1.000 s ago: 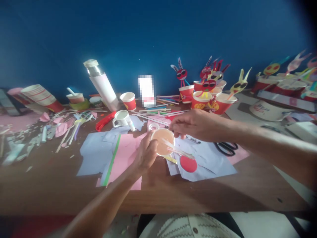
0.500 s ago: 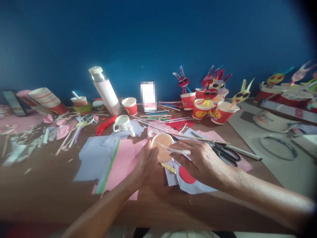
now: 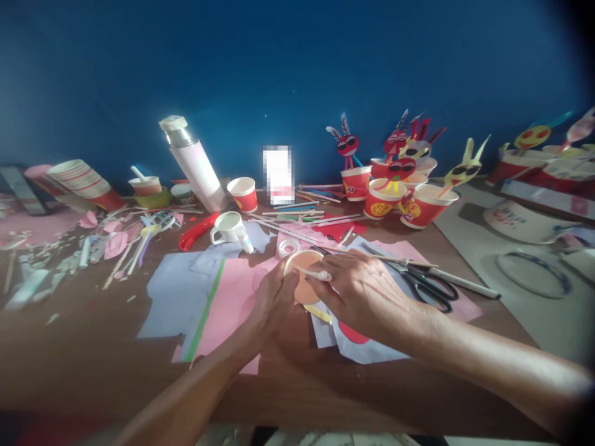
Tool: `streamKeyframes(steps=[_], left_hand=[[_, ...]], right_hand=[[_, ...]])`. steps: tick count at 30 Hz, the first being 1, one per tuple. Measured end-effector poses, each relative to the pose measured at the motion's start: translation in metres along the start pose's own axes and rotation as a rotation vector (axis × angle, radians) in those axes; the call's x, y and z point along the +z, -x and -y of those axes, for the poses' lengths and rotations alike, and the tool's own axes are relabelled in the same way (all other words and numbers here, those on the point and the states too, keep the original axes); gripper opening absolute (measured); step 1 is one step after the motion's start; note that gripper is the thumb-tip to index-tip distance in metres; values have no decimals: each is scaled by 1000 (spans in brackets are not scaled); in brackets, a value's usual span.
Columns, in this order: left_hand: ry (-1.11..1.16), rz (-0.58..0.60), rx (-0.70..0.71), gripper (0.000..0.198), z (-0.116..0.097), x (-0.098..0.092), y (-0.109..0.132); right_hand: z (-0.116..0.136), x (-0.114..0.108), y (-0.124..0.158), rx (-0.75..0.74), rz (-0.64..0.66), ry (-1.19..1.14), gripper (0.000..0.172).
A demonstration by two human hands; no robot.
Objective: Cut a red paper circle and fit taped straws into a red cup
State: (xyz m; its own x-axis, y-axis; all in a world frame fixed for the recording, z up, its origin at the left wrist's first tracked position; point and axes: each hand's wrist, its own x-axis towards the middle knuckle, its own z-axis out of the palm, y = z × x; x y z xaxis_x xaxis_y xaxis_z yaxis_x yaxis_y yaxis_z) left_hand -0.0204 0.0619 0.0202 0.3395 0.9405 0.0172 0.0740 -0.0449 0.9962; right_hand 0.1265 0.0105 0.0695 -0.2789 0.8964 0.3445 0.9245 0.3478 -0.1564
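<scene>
A round paper cup [image 3: 305,288] with a tan inside and a white rim is in my left hand [image 3: 275,290]; its fingers wrap the cup's left side. My right hand [image 3: 360,282] pinches a thin white stick [image 3: 313,273] that lies across the cup's mouth, with its near end showing at my fingertips. Whether its far tip touches the inside, I cannot tell. Under my right hand lies white paper [image 3: 376,353] with a red disc [image 3: 354,334], partly hidden. A yellow strip [image 3: 318,314] rests just below the cup.
Black-handled scissors [image 3: 430,288] lie right of my right hand. Behind stand a white mug [image 3: 229,229], a flask [image 3: 198,167], a red cup [image 3: 243,195] and several cups with paper figures [image 3: 385,198]. Pink paper [image 3: 227,310] and scraps [image 3: 69,266] spread leftward.
My right hand has shifted slightly up and left, bringing the stick's near end closer to the cup. My left hand stays on the cup. The camera view has tilted slightly.
</scene>
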Motion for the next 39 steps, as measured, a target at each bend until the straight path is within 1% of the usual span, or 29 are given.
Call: streamKeyframes(steps=[2, 3, 4, 6, 8, 10, 11, 13, 15, 18, 20, 24, 28, 33, 37, 39], left_hand=[[-3, 49, 0, 28, 1, -1, -1], [25, 56, -10, 33, 2, -1, -1], [74, 45, -25, 36, 2, -2, -2], [210, -1, -53, 38, 3, -4, -4], [363, -53, -59, 35, 3, -5, -7], [504, -73, -70, 31, 3, -6, -10], [566, -56, -86, 28, 3, -6, -11], [667, 32, -136, 23, 5, -7, -14], [748, 107, -224, 22, 7, -7, -15], [844, 110, -386, 18, 10, -6, -17], [878, 104, -460, 14, 12, -6, -18], [892, 96, -520, 15, 16, -6, -21], [874, 75, -516, 24, 19, -5, -23], [837, 122, -519, 34, 17, -3, -25], [845, 134, -543, 30, 17, -2, -25], [846, 119, -556, 27, 18, -3, -24]], right_hand=[[-8, -2, -3, 102, 28, -58, 30], [-12, -4, -3, 153, 37, -108, 32], [-18, -5, -2, 191, 42, -169, 32], [-27, -10, 0, 219, 20, -300, 30], [-32, -16, 4, 190, -47, -408, 25], [-34, -22, 6, 120, -101, -488, 22], [-33, -24, 7, 78, -117, -514, 21], [-32, -27, 7, 2, -130, -535, 20], [-32, -28, 6, -43, -121, -518, 18], [-33, -24, 4, -48, -94, -492, 15], [-35, -21, 2, -23, -95, -481, 14], [-37, -15, 1, 8, -124, -445, 14], [-40, -13, -3, -6, -134, -395, 17], [-43, -13, -8, 17, -95, -358, 18], [-43, -10, -9, 21, -72, -376, 18], [-43, -10, -10, 55, -58, -392, 17]])
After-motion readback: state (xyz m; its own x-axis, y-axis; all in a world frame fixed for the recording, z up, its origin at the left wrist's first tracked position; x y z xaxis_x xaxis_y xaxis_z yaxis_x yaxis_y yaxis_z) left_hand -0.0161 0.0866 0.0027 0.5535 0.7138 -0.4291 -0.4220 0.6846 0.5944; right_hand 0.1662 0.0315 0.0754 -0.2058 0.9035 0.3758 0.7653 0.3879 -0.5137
